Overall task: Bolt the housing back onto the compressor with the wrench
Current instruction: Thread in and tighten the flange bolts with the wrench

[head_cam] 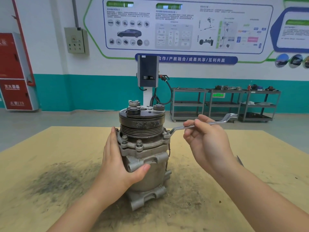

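A grey metal compressor (150, 174) stands upright on the table, its dark pulley (142, 123) on top. The housing flange (143, 145) sits under the pulley with bolts (139, 143) standing in it. My left hand (117, 163) grips the compressor's left side, thumb across the front. My right hand (207, 138) pinches the shaft of a silver ring wrench (219, 121). The wrench's near ring (166, 135) sits over a bolt on the flange's right side, and its far end points up and to the right.
The table (50, 148) is a tan board with a dark smear of grime (55, 180) at the left. A thin metal object (240, 160) lies at the right. Behind stand a grey charging post (148, 72) and grey shelf carts (224, 102).
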